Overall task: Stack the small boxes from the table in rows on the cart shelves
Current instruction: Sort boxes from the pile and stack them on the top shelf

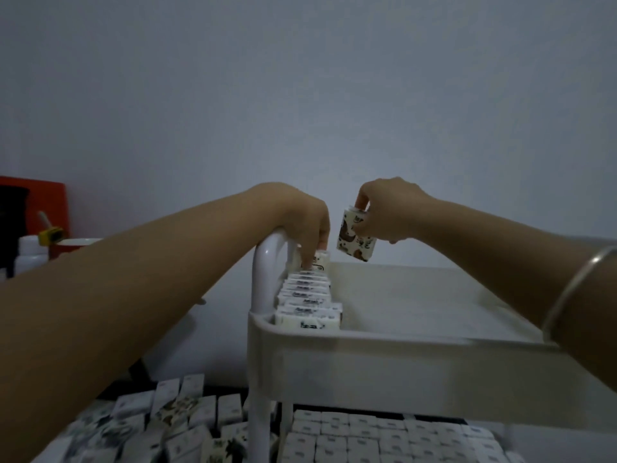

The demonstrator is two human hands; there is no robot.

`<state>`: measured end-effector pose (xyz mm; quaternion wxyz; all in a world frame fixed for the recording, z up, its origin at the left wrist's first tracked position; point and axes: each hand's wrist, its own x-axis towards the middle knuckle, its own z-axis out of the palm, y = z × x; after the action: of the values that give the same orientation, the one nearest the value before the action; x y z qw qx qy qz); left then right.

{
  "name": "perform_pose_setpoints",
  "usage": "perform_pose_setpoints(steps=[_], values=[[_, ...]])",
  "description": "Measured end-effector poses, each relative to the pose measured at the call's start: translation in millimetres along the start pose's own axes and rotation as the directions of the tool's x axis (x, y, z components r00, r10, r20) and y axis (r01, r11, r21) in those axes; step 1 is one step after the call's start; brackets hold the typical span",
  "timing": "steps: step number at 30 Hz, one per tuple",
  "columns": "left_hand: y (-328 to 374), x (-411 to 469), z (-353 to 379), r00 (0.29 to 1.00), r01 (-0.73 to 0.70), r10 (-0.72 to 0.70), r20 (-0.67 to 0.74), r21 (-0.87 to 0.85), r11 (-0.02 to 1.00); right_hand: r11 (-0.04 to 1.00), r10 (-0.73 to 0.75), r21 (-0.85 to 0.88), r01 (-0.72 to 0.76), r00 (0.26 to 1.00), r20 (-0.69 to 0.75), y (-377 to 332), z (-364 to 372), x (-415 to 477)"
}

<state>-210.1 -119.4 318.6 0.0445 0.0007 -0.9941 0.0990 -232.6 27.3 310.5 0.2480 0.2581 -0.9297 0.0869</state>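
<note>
Right hand (390,212) pinching box (354,240), long axis near-upright; left hand (300,218) atop row (307,295), grip unclear.

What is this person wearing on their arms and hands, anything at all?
Very little. Both forearms are bare, with no sleeves in view, and neither the left hand nor the right hand wears a glove. The only item is a thin, plain silver-coloured bangle around the right wrist.

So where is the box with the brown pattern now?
Head view, near centre: the right hand holds the box above the top shelf, just right of the left hand.
</note>
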Motion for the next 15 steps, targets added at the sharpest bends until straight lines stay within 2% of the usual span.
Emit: perform_pose_setpoints(steps=[2,5,9,11,13,15], values=[[3,-1,-1,0.999,0.016,-0.017,0.044,0.029,0.999,0.999,-0.027,0.025,0.026,0.998,0.059,-6,9,9],[5,1,1,0.993,0.022,-0.03,0.111,0.068,0.997,0.982,-0.071,0.18,0.048,0.99,0.121,-14,28,15],[7,-3,3,0.998,0.024,-0.024,0.057,0.008,1.0,0.94,-0.113,0.338,0.052,0.98,0.165,-13,44,15],[7,-6,3,1.0,0.022,-0.023,-0.018,-0.077,0.997,0.908,-0.127,0.418,0.038,0.974,0.187,-11,48,14],[5,-12,3,0.986,0.021,-0.054,-0.158,-0.2,0.98,0.87,-0.166,0.491,0.046,0.965,0.204,-11,52,12],[1,-20,4,0.919,-0.009,-0.155,-0.363,-0.413,0.911,0.859,-0.205,0.509,0.061,0.951,0.233,-15,55,9]])
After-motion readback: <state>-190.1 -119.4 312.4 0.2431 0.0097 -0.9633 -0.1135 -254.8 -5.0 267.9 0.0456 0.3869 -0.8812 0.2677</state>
